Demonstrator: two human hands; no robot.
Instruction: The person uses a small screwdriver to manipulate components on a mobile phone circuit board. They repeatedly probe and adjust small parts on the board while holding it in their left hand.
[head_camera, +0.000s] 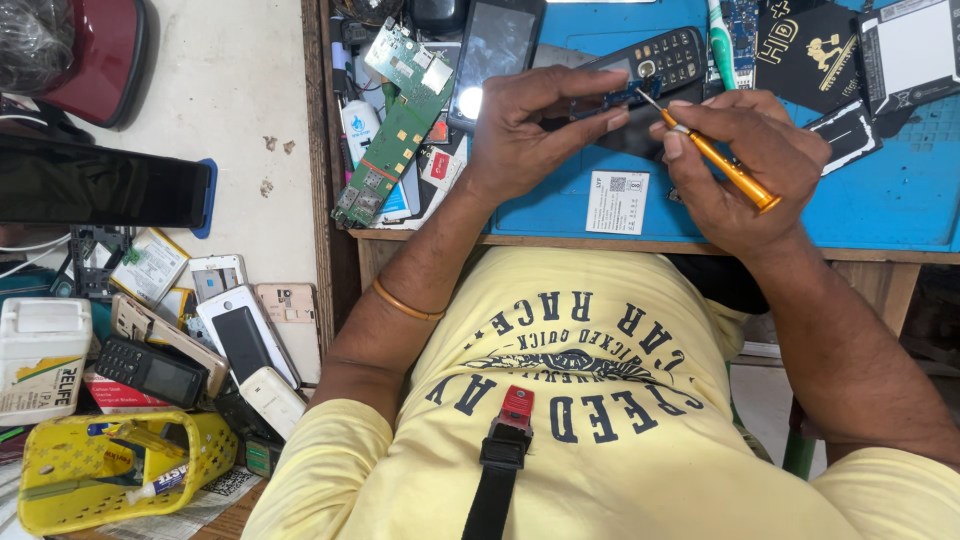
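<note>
My left hand (535, 130) grips a small dark phone part with a blue circuit strip (622, 96) over the blue work mat (880, 200). My right hand (745, 160) holds an orange screwdriver (722, 160), its thin tip touching the blue strip. A black keypad phone (668, 58) lies just behind the held part. A dark smartphone (494, 55) lies face up behind my left hand.
A green circuit board (395, 125) lies at the mat's left edge among small bottles and cards. Black boxes and a battery (905, 50) sit at the far right. Left of the desk lie several old phones (240, 335), a yellow basket (110, 480), a white container (40, 360).
</note>
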